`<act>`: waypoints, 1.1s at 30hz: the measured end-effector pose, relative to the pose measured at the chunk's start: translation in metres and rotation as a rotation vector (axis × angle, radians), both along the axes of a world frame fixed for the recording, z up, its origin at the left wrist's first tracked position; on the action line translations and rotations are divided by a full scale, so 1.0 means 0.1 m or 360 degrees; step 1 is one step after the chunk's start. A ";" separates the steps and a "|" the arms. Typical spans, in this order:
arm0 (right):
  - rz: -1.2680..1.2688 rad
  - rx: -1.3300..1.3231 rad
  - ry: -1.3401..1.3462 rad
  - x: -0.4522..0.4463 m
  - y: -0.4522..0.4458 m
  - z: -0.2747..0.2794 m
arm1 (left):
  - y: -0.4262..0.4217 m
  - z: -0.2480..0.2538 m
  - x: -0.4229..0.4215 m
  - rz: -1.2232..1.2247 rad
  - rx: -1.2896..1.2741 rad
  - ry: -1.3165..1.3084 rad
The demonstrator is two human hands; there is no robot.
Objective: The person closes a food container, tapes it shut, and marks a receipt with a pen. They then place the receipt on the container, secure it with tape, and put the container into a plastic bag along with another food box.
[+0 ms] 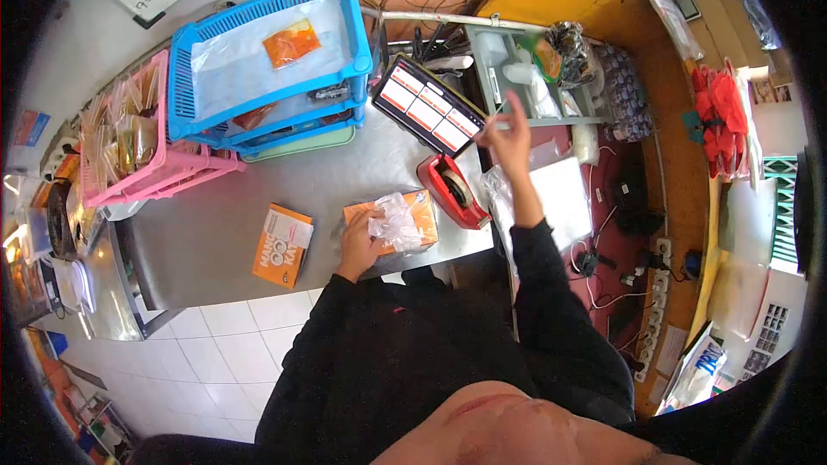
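My left hand (360, 246) grips the left side of an orange box (420, 212) wrapped in a clear plastic bag. The bag's gathered top (396, 222) bunches up over the lid. My right hand (510, 142) is raised between a tablet (430, 106) and a grey organiser, its index finger stretched out and other fingers partly bent; I make out nothing held in it. On the tablet screen are several red and white panels. A red tape dispenser (454, 192) stands right of the bagged box. Another orange box (282, 245), printed with lettering, lies to the left on the steel counter.
Blue stacked baskets (353, 77) hold a packet of orange contents (292, 42). A pink basket (164, 174) with bagged goods stands farther left. The grey organiser (500, 77) is at the back right. White sheets (560, 202) and cables (591, 263) lie on the right.
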State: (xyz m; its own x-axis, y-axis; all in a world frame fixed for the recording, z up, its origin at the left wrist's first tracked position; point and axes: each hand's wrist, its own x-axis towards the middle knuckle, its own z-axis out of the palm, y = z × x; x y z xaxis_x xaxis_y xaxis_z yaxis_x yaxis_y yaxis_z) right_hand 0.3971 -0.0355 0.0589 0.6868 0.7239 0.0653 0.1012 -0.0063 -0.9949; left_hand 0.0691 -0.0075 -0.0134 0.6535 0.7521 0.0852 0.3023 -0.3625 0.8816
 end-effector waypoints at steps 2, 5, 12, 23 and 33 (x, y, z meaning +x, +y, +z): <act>0.0020 -0.0057 0.0034 -0.41 -0.15 0.03 | 0.00 -0.05 -0.01 0.0005 -0.0013 0.0020; -0.0030 -0.0056 0.0124 -0.77 -0.37 -0.06 | -0.01 -0.09 -0.02 -0.0012 -0.0008 0.0050; -0.0164 -0.0059 0.0351 -1.07 -0.49 -0.08 | 0.01 -0.10 -0.03 -0.0075 0.0085 0.0033; 0.0341 -0.0482 -0.0081 -1.75 -0.81 -0.50 | 0.06 0.18 -0.12 -0.0407 0.0391 -0.0134; 0.0216 -0.0230 -0.0928 -1.88 -0.80 -0.56 | 0.24 0.40 0.07 -0.0603 0.0360 0.0245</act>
